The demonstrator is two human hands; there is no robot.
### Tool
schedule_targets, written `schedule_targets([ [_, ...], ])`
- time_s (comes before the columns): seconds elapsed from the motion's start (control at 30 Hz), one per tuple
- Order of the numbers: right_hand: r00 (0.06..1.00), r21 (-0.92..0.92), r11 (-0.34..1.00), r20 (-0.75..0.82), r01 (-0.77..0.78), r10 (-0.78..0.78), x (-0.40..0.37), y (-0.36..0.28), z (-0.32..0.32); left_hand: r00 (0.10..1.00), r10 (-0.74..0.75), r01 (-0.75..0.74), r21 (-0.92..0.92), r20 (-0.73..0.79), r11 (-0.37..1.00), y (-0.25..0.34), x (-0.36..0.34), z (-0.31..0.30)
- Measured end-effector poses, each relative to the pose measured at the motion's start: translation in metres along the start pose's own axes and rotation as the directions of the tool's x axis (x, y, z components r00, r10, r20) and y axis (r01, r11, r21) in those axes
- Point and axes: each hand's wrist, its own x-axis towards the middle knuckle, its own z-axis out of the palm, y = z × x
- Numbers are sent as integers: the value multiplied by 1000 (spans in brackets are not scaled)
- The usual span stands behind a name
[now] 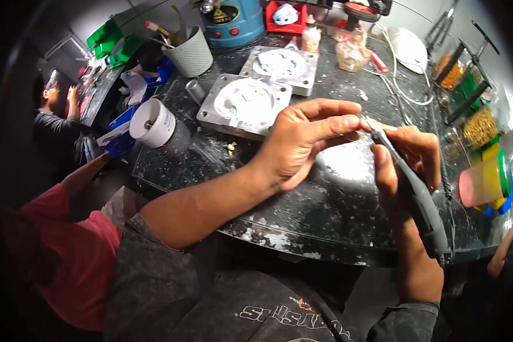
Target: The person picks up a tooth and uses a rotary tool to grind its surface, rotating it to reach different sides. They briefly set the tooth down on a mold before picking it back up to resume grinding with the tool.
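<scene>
My right hand [407, 157] is wrapped round a dark, pen-shaped handpiece [419, 205], whose slim metal tip points up and left. A cord hangs near its lower end. My left hand [316, 134] is closed in a pinch right at that tip, and whatever sits between its fingertips is too small to make out. Both hands are above the black, dust-marked bench [319, 219], with a bright patch of light beneath them. Just left of my left hand lies a square metal mould half [245, 105] with a white round inside; a second mould half [282, 65] lies behind it.
A white tub [153, 122], a metal cylinder [195, 91] and a woven cup of tools [191, 54] stand at left. Behind are a blue pot [233, 23] and red bin [286, 16]. Jars and a green-lidded container [484, 179] line the right. Other people are at left and far right.
</scene>
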Motion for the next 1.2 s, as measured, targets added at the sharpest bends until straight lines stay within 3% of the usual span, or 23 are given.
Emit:
schedule_targets([
  [0.07,998,-10,998,31,-57,57,2,-6,0,1000,-1,1,-18,-15,1000,-2,-2,-4],
  [0.33,999,-52,998,23,-32,33,2,-6,-2,999,10,-10,-1,44,1000,-2,-4,0],
  [0.4,1000,-5,1000,4,13,-13,2,-8,-2,998,19,-17,-24,53,1000,2,-5,4],
  [0.43,994,7,994,-17,106,-106,5,-3,0,999,12,-11,-17,39,1000,3,-6,5],
  [0.47,995,-70,998,101,2,5,3,-14,-6,998,16,-15,-24,53,1000,2,-6,4],
  [0.53,993,-74,996,104,-52,60,4,-20,-7,995,41,-39,-29,87,999,0,-6,2],
  [0.73,990,-14,994,84,113,-111,6,-10,-8,968,218,-232,105,127,967,0,-4,3],
  [0.8,979,-34,991,163,127,-120,9,-12,-15,968,213,-229,117,135,966,0,-5,4],
  [0.83,980,-39,991,161,126,-118,9,-10,-10,986,145,-146,1,85,989,0,-6,5],
  [0.9,974,195,968,-189,159,-122,9,-5,7,999,-5,11,-177,34,984,1,-8,4],
  [1.0,982,230,967,-178,105,-65,8,-9,9,996,-79,88,-306,41,948,-4,-12,4],
  [1.2,983,305,952,-176,-4,60,4,-13,11,982,-173,187,-364,70,912,-2,-17,3],
])
